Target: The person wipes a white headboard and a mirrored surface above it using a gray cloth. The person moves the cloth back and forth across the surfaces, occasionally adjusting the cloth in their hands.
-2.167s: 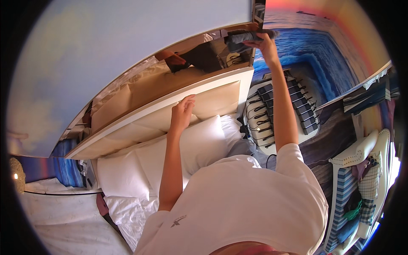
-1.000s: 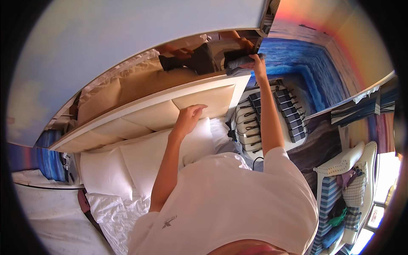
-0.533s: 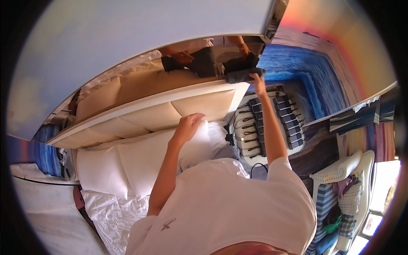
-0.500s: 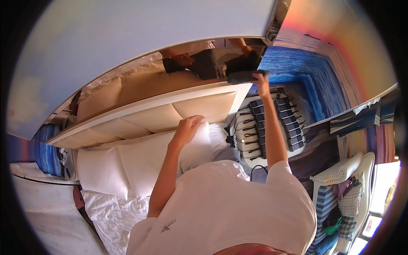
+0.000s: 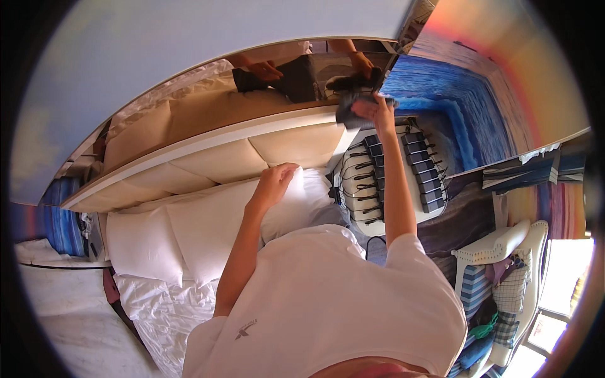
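My right hand [image 5: 373,111] is stretched out and shut on a dark grey cloth [image 5: 348,108], pressing it against the lower right end of a long mirror [image 5: 189,94] above the bed. The mirror reflects both hands. My left hand [image 5: 276,181] rests, fingers bent, on the top edge of a white pillow [image 5: 208,220], just below the cream padded headboard [image 5: 290,143]. It holds nothing.
A white bedside table [image 5: 354,189] to the right of the pillow carries several dark devices with cables [image 5: 423,170]. A white chair [image 5: 498,249] piled with striped and checked clothes stands at the lower right. Rumpled white bedding [image 5: 151,302] lies at the lower left.
My left hand has dropped from the headboard panel onto the pillow. My right hand has moved the cloth down and slightly left along the mirror's right end.
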Demonstrator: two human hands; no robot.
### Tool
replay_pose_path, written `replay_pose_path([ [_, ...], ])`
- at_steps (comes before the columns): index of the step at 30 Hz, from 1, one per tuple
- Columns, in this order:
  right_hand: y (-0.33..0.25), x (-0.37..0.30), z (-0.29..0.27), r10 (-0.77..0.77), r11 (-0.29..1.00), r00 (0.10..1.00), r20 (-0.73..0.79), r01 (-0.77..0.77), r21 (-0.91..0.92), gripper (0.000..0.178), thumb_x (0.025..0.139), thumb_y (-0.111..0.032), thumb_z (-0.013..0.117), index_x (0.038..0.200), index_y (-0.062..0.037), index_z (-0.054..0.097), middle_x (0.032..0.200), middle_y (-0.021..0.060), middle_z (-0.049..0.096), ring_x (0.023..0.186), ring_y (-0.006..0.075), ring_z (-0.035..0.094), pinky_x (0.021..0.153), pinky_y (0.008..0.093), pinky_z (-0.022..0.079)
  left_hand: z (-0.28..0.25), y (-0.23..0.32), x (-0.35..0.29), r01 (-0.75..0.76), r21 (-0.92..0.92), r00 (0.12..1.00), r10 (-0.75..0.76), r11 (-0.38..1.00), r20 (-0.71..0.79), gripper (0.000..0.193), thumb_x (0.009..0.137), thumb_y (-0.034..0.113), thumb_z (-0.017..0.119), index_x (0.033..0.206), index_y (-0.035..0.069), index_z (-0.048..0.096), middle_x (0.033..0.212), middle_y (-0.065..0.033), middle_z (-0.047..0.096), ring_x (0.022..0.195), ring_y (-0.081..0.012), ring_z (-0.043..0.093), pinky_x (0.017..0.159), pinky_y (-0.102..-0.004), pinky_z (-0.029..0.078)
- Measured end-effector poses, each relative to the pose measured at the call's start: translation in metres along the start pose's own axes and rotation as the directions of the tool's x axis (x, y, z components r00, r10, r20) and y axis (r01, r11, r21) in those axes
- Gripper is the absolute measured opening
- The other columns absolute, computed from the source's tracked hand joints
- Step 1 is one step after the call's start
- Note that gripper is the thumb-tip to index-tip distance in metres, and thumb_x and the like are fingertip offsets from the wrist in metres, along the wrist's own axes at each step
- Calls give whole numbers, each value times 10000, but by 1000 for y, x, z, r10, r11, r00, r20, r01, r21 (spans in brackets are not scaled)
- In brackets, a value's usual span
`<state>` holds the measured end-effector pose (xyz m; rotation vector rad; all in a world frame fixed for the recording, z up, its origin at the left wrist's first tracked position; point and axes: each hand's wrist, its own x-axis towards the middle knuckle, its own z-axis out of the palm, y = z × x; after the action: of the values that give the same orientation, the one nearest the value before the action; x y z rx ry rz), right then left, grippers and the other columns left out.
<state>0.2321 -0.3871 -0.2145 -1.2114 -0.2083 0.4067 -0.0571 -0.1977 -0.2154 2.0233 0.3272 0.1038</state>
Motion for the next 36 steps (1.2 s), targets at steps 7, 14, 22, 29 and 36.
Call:
replay_pose_path([
  [7,5,22,-3,-260,965,965,19,261,-41,370,942,-232,405,1045,119,457,885,314,627,785,407,670,781,404,542,-1,12,6,-16,4,1000,16,1000,-6,226,921,126,505,1072,17,632,996,-156,674,903,-275,662,833,-339,504],
  [14,-40,23,10,-574,779,818,29,557,-288,157,898,-105,579,917,45,619,881,38,623,809,98,556,768,235,444,7,-8,3,29,8,999,-29,1000,-16,231,918,130,508,1080,21,633,999,-160,670,930,-272,652,855,-344,501],
  [22,24,22,-25,-526,639,835,161,513,-574,172,843,-145,632,883,22,639,817,67,626,814,163,561,763,309,443,18,-12,11,-4,15,1000,4,1000,3,237,910,131,512,1085,22,631,1005,-163,666,931,-271,649,860,-347,500],
  [29,-90,42,21,-547,834,832,93,531,151,180,878,-113,580,1023,-15,541,910,38,574,775,137,536,722,295,461,18,-3,18,0,-10,1000,0,1000,-31,231,918,116,502,1076,7,629,1010,-159,666,915,-266,649,848,-342,501],
  [36,19,45,-38,-419,683,865,277,501,-531,290,882,-144,553,1105,31,492,958,96,603,917,211,573,810,353,488,14,8,14,-64,-16,998,63,998,-18,227,921,115,498,1070,7,632,1009,-150,669,923,-265,650,840,-349,502],
])
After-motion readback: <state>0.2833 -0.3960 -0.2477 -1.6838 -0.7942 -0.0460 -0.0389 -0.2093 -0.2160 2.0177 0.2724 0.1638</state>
